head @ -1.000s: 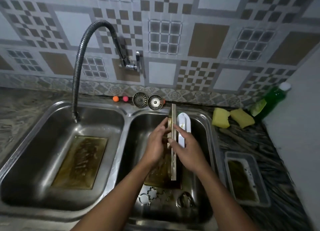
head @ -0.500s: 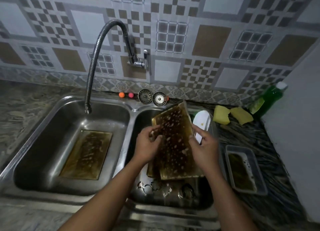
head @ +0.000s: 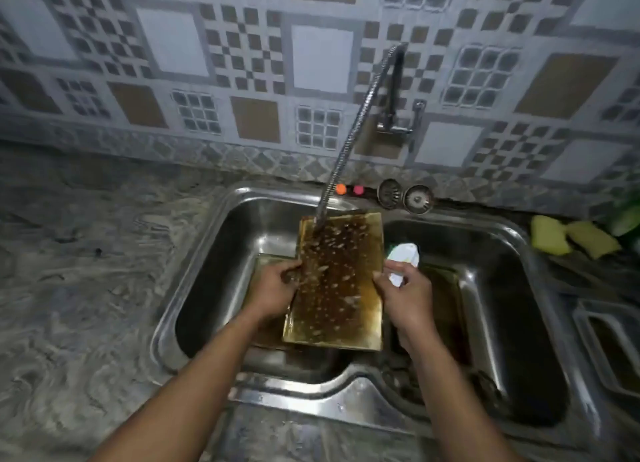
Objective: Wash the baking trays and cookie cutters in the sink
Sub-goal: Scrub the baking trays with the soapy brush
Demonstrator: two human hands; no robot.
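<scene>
Fingers of the left hand curl round the left long edge of the baking tray, with the thumb on its spotted brown face. The right hand clamps the opposite long edge in the same way. A white object shows just above that hand at its 12 o'clock; whether the hand also holds it cannot be told.

Both forearms reach up from 6 o'clock, wrists straight, and the tray is tilted between them with its face toward the person. It hangs over the left basin of the sink, its right edge roughly above the divider. The faucet ends touching or just above the tray's far edge at 12 o'clock.

At the tray's 9 o'clock the basin wall stands well apart from the left knuckles. A second tray lies flat on the basin floor beneath. At 3 o'clock a third tray sits in the right basin. Two yellow sponges rest on the counter at 2 o'clock.
</scene>
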